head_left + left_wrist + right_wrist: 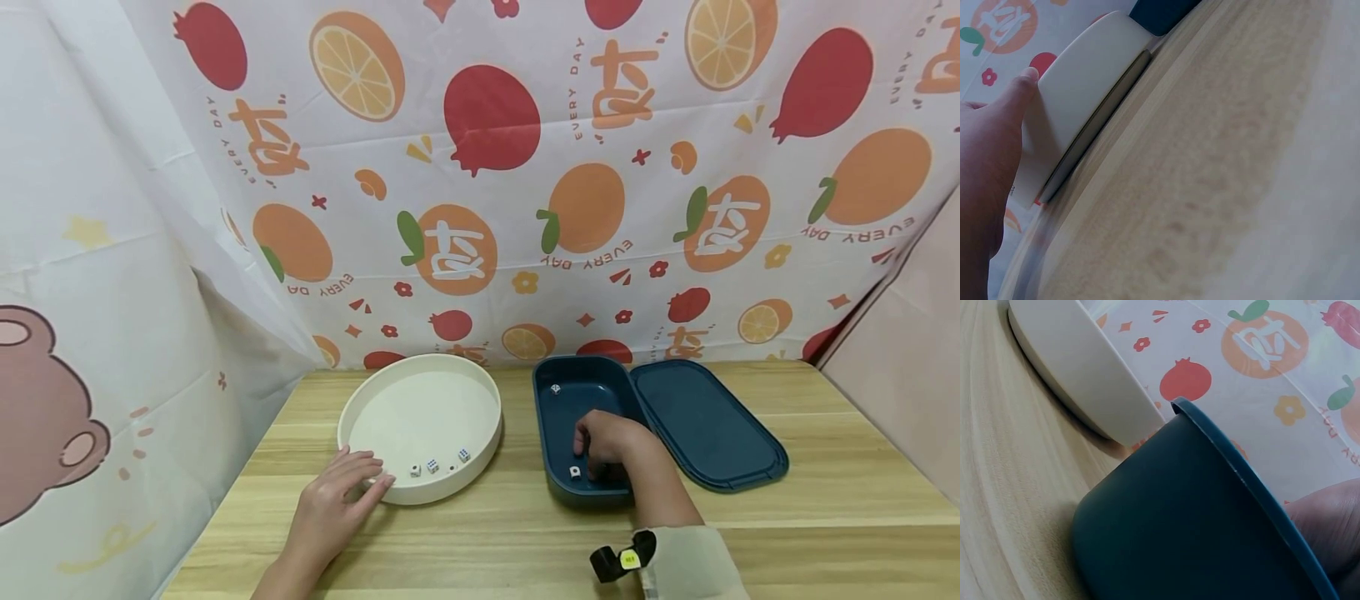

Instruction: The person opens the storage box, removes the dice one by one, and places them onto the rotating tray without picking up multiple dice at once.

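My left hand [333, 500] rests on the near left rim of a round cream tray [420, 392], its fingers fairly straight. In the left wrist view the thumb [1019, 94] lies against the tray's wall. Several small white dice [432, 467] sit inside the tray along its near side. My right hand [611, 437] reaches down into a dark blue rectangular box [551, 450] with bent fingers. Its fingertips are partly hidden, so whether they pinch anything does not show. One die [575, 472] lies just left of them, and another die [555, 389] is at the box's far end.
A dark blue lid [708, 421] lies flat on the wooden table [480, 550], right of the box. Behind the table hangs a fruit-print curtain [510, 192]. A black strap with a yellow label [630, 559] is at the right sleeve.
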Available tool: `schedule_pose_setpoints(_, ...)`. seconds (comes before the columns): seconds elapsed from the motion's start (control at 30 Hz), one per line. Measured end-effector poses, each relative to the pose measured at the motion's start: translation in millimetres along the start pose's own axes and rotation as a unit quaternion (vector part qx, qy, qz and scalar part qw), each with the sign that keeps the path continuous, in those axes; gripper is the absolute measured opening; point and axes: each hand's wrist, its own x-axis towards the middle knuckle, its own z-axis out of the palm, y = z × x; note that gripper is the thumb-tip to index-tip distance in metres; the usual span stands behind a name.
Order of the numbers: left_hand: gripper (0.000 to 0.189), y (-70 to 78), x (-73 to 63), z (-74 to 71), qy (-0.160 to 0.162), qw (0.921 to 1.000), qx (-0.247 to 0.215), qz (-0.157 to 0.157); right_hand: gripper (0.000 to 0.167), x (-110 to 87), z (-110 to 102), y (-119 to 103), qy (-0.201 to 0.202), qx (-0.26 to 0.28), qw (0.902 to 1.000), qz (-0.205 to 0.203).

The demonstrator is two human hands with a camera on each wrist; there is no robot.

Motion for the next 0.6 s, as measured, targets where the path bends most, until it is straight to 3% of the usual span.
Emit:
schedule_pose_setpoints(0.37,0.016,-0.6,-0.2,0.4,-0.005,1.0000,-0.001,-0.003,0.028,5.8,3.4,-1.2,0.021,-0.032,0.9982,-0.045)
schedule_pose_setpoints(0.6,0.016,-0.7,-0.3,0.7,-0.002,1.0000,0.001,-0.001,0.026,7.6,2.4,2.1,0.040,-0.050,0.9979,-0.014)
